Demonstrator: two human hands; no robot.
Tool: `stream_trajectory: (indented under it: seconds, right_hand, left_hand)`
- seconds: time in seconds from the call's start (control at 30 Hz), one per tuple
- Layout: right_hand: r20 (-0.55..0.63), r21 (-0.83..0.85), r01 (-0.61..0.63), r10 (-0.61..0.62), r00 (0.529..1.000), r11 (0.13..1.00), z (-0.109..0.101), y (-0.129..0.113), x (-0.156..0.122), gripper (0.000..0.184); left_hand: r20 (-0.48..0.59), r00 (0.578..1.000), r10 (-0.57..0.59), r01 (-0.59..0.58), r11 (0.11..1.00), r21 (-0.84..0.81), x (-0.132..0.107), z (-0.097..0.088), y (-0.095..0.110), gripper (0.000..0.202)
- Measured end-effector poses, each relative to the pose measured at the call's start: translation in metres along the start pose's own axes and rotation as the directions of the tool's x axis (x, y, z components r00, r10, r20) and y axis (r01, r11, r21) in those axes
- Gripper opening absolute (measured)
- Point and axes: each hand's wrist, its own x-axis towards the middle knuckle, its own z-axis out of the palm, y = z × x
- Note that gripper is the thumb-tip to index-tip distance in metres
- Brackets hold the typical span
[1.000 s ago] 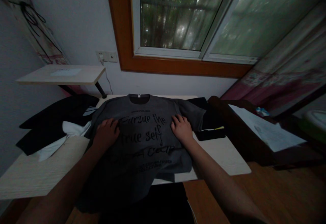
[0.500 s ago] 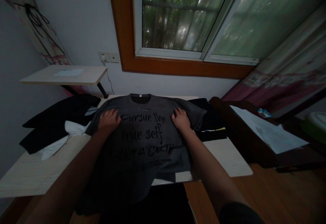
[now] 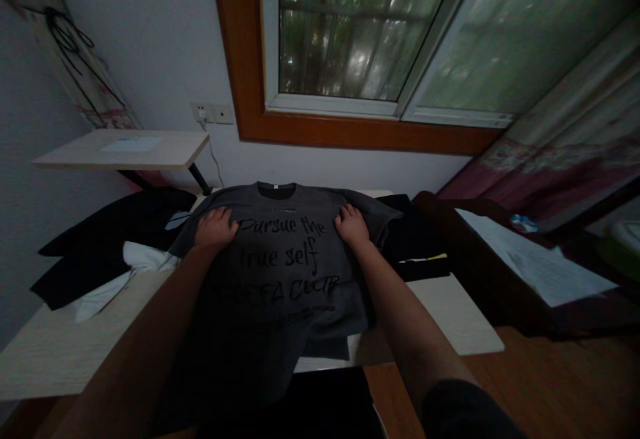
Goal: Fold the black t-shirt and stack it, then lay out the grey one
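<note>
A dark grey T-shirt [image 3: 280,272] with black lettering lies front side up, its collar towards the window. Its lower left part hangs over the table's near edge. My left hand [image 3: 216,227] rests on the shirt's upper left chest, fingers laid on the cloth and thumb apart. On the upper right chest, near the sleeve, my right hand [image 3: 353,226] lies the same way, palm down. Both hands touch the fabric; what is under the palms is hidden.
Black clothing [image 3: 115,226] and a white cloth [image 3: 150,256] lie on the table [image 3: 55,352] at left, near a raised shelf [image 3: 165,152]. Folded dark clothes [image 3: 415,239] are at right. Beyond them, papers [image 3: 530,259] rest on dark brown furniture. A window [image 3: 345,39] is behind.
Both hands and the shirt have shifted slightly away from me, towards the window. More of the folded dark clothes shows beside the right sleeve. The view has moved a little.
</note>
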Motion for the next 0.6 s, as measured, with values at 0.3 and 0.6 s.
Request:
stream_trajectory:
  seconds: [0.3,0.6]
  right_hand:
    - [0.025,-0.035,0.019,-0.018,1.0,0.999,0.006,-0.003,0.027,0.055]
    - [-0.033,-0.046,0.054,-0.055,0.998,0.998,0.003,-0.007,0.007,0.053]
  left_hand:
    - [0.01,1.0,-0.028,0.028,0.999,0.02,0.015,0.006,-0.001,0.054]
    - [-0.064,0.998,-0.026,0.027,1.0,0.008,0.004,0.005,0.004,0.049]
